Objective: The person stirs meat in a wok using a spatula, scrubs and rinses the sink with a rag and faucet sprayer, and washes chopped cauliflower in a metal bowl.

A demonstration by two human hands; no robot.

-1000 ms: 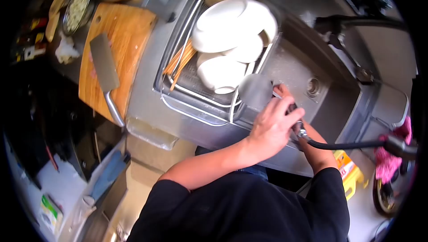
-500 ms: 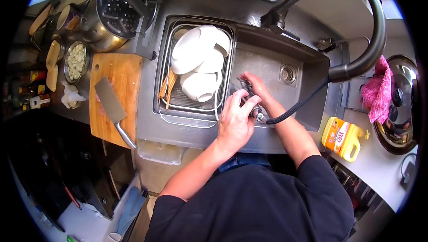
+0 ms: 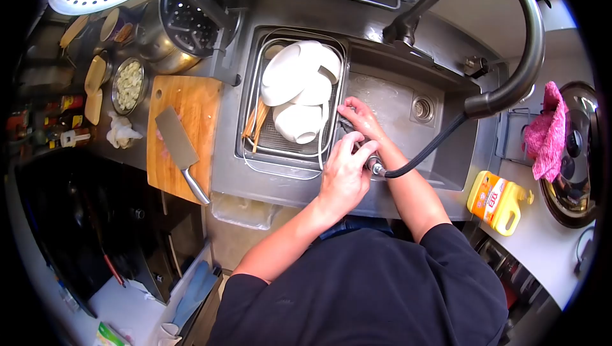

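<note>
right hand (image 3: 362, 120) is brought nearer the sink (image 3: 389, 91) divider than half a second ago | white bowls (image 3: 298, 122) are stacked in the left basin; knife (image 3: 176, 139) is laid on cutting board (image 3: 199, 100) | spray head (image 3: 376, 167), partly covered, is gripped near the sink's front edge by curled left hand (image 3: 345, 173); right fingers are part-spread, any hold hidden

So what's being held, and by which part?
The left hand holds the tap's spray head by its body, near the hose; whether the right hand grips anything cannot be told.
</note>
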